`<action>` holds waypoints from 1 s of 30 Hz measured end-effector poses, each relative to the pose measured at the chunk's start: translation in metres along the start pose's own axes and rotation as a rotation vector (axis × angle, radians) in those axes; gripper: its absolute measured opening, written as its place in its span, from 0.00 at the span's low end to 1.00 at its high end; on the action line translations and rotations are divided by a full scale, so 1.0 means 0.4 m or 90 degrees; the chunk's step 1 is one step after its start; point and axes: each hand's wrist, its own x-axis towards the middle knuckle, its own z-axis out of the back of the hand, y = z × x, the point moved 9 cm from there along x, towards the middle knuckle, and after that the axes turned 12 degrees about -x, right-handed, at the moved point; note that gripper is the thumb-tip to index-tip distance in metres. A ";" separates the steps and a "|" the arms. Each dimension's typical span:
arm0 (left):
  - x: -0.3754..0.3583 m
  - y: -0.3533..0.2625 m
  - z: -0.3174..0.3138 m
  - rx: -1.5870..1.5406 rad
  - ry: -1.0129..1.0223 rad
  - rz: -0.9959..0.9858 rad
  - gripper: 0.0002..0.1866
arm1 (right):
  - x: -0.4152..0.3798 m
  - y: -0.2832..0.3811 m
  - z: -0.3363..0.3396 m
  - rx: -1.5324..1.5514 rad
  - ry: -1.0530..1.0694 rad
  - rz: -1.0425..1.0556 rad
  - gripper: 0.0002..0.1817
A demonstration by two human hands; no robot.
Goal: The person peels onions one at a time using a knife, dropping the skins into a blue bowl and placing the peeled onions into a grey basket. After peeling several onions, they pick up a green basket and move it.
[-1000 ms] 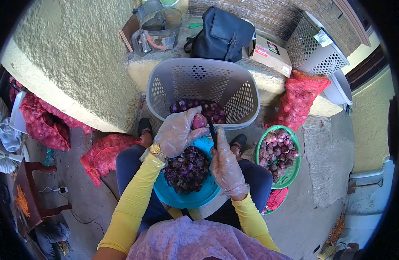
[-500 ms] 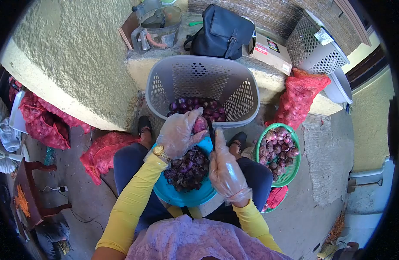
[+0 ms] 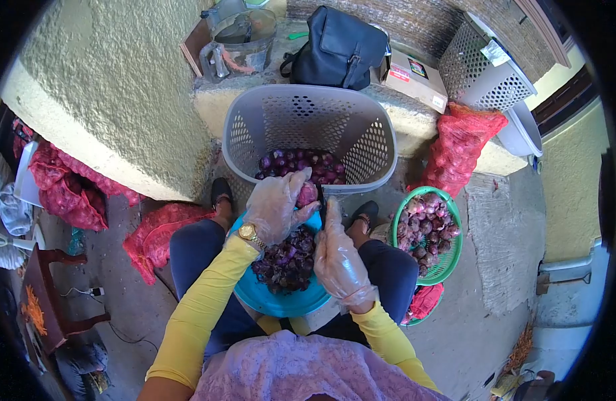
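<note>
My left hand [image 3: 278, 206], in a clear plastic glove, is closed around a red onion [image 3: 307, 194]. Just right of it, my gloved right hand [image 3: 344, 264] grips a knife [image 3: 322, 198] whose dark blade stands up beside the onion; the handle is hidden in the palm. Beneath both hands, a blue basin [image 3: 308, 306] between my knees holds a heap of dark purple onion skins [image 3: 288, 264]. Beyond my hands, a grey perforated laundry basket [image 3: 237, 144] has shiny peeled onions [image 3: 301, 160] at its bottom.
To the right stands a green basket [image 3: 448, 264] of unpeeled onions. Red mesh sacks [image 3: 461, 147] of onions are at right and left [image 3: 164, 237]. A black backpack [image 3: 341, 50] and a cardboard box [image 3: 415, 77] sit on the ledge behind. A wooden stool [image 3: 54, 294] lies at left.
My right hand has shifted slightly left, and the knife blade now sits lower and closer against the onion's right side. The left hand keeps its hold almost unmoved.
</note>
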 end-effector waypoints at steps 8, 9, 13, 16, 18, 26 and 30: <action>0.002 0.009 0.103 -0.148 -0.109 -0.031 0.29 | -0.080 -0.030 -0.069 0.107 0.070 -0.042 0.33; 0.002 0.006 0.099 -0.149 -0.110 -0.032 0.29 | -0.064 -0.030 -0.041 0.075 0.059 -0.032 0.32; -0.006 0.056 0.102 -0.434 -0.183 0.088 0.21 | -0.048 -0.119 -0.048 0.238 0.098 -0.172 0.27; -0.002 0.088 0.075 -0.553 -0.171 0.076 0.23 | -0.022 -0.132 -0.039 0.593 0.094 -0.274 0.17; -0.011 0.133 0.004 -0.903 -0.114 0.281 0.27 | 0.004 -0.112 -0.029 0.727 0.078 -0.297 0.13; 0.002 0.093 0.003 -0.913 -0.092 0.276 0.32 | 0.200 -0.058 0.119 0.359 -0.027 -0.011 0.13; 0.008 0.091 -0.013 -1.003 -0.094 0.311 0.34 | 0.248 -0.085 0.073 0.295 0.055 -0.042 0.16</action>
